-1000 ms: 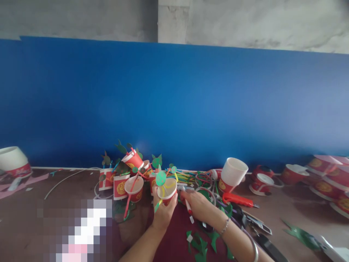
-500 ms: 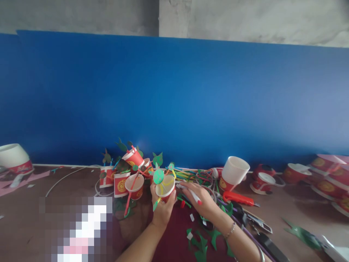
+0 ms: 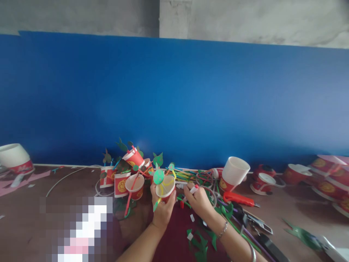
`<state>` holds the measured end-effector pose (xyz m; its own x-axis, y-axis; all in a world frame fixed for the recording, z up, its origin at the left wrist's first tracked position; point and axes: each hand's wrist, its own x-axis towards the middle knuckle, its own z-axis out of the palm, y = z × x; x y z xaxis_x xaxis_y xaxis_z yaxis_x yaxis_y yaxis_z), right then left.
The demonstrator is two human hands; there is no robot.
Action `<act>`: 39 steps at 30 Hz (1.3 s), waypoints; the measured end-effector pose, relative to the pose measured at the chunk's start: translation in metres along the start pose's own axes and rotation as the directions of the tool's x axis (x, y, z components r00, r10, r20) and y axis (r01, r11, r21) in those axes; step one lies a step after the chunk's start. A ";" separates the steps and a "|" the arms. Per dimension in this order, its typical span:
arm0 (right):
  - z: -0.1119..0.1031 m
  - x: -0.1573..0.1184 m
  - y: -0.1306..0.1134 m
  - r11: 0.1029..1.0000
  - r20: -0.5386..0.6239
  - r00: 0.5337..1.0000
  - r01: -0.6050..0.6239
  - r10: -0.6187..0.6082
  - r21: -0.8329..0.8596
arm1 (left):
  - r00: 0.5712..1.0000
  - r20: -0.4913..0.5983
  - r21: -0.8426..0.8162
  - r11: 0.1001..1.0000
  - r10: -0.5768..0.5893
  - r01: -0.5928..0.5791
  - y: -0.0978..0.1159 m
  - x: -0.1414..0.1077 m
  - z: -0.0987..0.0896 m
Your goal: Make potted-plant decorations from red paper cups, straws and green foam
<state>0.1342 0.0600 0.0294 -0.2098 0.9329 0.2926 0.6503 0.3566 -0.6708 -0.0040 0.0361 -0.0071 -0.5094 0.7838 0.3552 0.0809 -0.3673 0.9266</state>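
Observation:
My left hand (image 3: 163,213) is closed around a red paper cup (image 3: 169,186) with its open mouth facing me. Yellow straw pieces show inside and beside the cup, and a spotted green paper disc (image 3: 158,177) stands at its front rim. Just right of the cup, my right hand (image 3: 200,202) is closed on a white marker (image 3: 194,189) with a red end, which now points up and away. The marker's other end is partly hidden by the fingers. Similar decorated cups (image 3: 135,186) stand left of my left hand.
Colored straws (image 3: 185,175) lie along the blue panel (image 3: 174,102). Stacked white cups (image 3: 235,170), a red utility knife (image 3: 238,198) and green-handled scissors (image 3: 302,233) are on the right. Green paper scraps (image 3: 200,247) lie near my right forearm.
The marker has turned in my right hand, its red end swinging from toward me to upward and away. The right fingers have curled in more. My left hand and the cup stay put.

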 end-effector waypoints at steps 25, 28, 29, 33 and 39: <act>0.021 0.007 0.014 0.990 0.046 0.997 0.074 -0.068 -0.121 | 0.998 0.056 -0.116 0.993 -0.025 0.031 0.009 0.000 0.002; 0.017 0.012 0.020 0.997 -0.011 0.999 0.032 -0.033 -0.065 | 0.995 0.082 -0.164 0.985 -0.050 0.063 0.009 -0.001 0.002; 0.014 0.013 0.022 0.999 -0.036 0.999 0.010 -0.012 -0.051 | 0.994 0.088 -0.170 0.983 -0.057 0.071 0.009 -0.001 0.002; 0.003 0.013 0.028 0.986 -0.092 0.990 -0.095 0.108 0.136 | 0.998 0.043 -0.132 0.989 -0.056 0.061 0.007 -0.001 0.003; 0.002 0.007 0.040 0.989 -0.092 0.991 -0.087 0.099 0.121 | 0.995 0.075 -0.138 0.987 -0.070 0.079 0.002 0.000 0.002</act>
<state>0.1571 0.0805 0.0031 -0.0767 0.9551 0.2863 0.5729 0.2772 -0.7713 -0.0023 0.0361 -0.0050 -0.4482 0.8428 0.2982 -0.0787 -0.3695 0.9259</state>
